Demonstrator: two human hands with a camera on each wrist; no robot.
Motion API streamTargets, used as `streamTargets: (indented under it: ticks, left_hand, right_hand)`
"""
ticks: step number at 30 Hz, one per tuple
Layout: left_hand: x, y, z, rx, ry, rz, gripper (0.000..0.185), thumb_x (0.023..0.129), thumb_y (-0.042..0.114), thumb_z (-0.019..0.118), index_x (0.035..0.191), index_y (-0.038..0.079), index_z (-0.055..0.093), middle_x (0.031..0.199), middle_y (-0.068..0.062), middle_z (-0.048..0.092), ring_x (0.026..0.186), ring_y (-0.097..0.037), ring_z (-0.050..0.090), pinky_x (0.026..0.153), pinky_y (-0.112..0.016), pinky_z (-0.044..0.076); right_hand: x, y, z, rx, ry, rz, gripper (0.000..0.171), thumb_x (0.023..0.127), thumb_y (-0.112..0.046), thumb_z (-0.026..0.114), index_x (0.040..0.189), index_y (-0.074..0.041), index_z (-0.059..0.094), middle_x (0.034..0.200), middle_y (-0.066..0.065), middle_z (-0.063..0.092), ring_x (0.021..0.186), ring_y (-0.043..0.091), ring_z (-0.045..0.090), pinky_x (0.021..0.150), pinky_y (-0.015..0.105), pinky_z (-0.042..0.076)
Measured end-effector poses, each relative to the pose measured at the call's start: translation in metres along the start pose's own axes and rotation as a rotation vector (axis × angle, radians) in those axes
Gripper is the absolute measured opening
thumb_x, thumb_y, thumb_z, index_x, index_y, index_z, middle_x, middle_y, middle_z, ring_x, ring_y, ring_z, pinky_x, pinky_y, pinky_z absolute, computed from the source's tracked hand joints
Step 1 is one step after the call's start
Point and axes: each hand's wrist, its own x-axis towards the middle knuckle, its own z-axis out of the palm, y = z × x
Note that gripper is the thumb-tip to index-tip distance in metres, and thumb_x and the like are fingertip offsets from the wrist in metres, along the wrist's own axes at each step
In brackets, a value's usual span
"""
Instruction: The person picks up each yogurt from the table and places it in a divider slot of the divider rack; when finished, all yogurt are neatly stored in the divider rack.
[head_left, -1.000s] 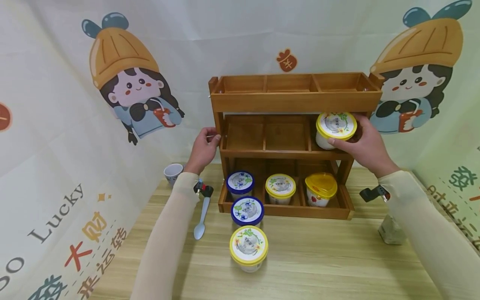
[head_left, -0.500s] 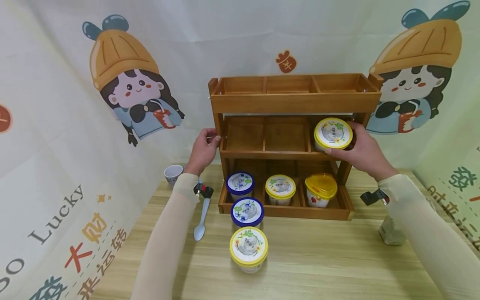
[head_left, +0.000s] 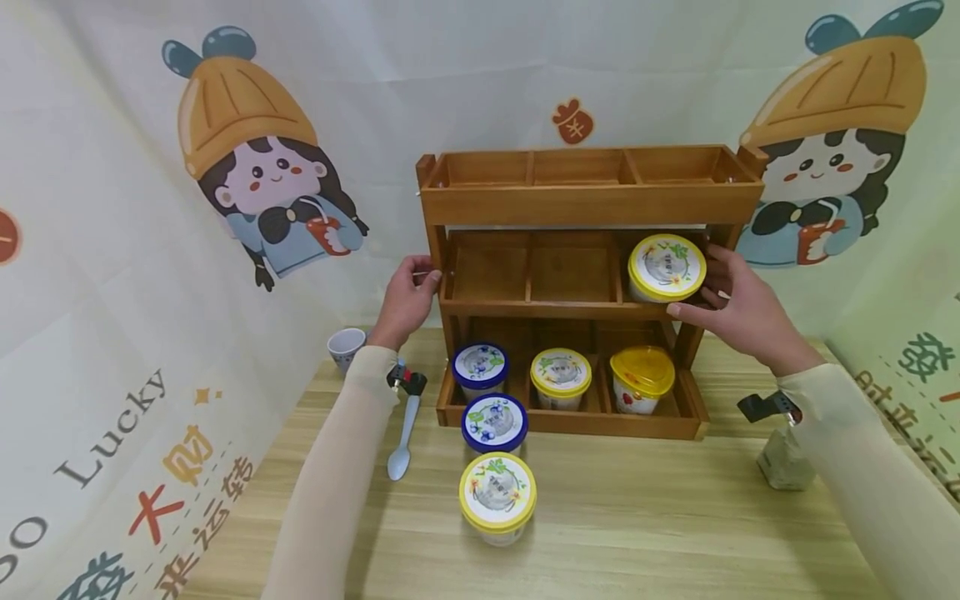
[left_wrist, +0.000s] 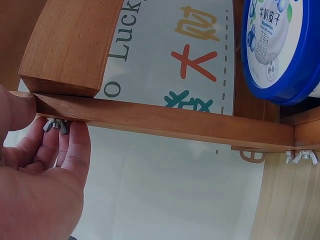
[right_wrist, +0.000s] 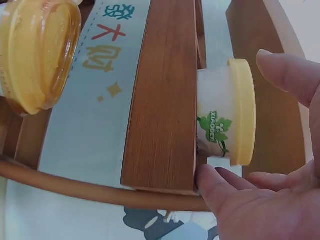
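A yellow-lidded ice cream cup (head_left: 666, 268) sits in the right compartment of the middle tier of a three-tier wooden rack (head_left: 588, 205). My right hand (head_left: 750, 304) is just to the right of that cup, thumb and fingers spread apart around nothing. In the right wrist view the right hand (right_wrist: 270, 190) has a gap between its thumb and the cup's lid (right_wrist: 242, 112); fingertips are by the tier's edge. At the rack's left side my left hand (head_left: 408, 300) grips the side post (left_wrist: 165, 122), thumb on one face and fingers on the other, beside a wing nut (left_wrist: 56, 125).
The bottom tier holds a blue-lidded cup (head_left: 481, 367), a yellow-lidded cup (head_left: 561, 375) and a cup with a clear yellow lid (head_left: 642, 379). In front stand another blue-lidded cup (head_left: 495, 421) and a yellow-lidded one (head_left: 498, 492). A spoon (head_left: 402, 442), a small cup (head_left: 346, 346) and a grey object (head_left: 783, 462) lie nearby.
The yellow-lidded cup came down into the middle tier's right compartment. My right hand then let go of it and drew back to the right. My left hand stayed on the post.
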Motion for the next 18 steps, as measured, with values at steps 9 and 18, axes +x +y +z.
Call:
streamTargets:
  ticks: [9, 18]
  left_hand:
    - [-0.002, 0.002, -0.002, 0.007, 0.002, -0.018, 0.039, 0.112, 0.024, 0.053, 0.146, 0.006, 0.049, 0.146, -0.016, 0.056, 0.137, -0.033, 0.054, 0.114, -0.049, 0.050]
    - [-0.002, 0.002, -0.001, 0.006, -0.004, 0.005, 0.039, 0.112, 0.023, 0.054, 0.146, 0.005, 0.049, 0.145, -0.017, 0.056, 0.136, -0.034, 0.056, 0.113, -0.050, 0.051]
  right_hand:
    - [-0.024, 0.010, -0.001, 0.017, 0.016, -0.011, 0.100, 0.097, -0.035, 0.079, 0.168, -0.006, 0.015, 0.163, 0.026, 0.040, 0.147, 0.047, 0.046, 0.108, 0.020, 0.049]
    - [-0.046, 0.016, 0.013, 0.022, 0.072, -0.083, 0.083, 0.100, -0.030, 0.076, 0.163, -0.003, 0.029, 0.156, 0.024, 0.048, 0.139, 0.038, 0.050, 0.093, -0.002, 0.042]
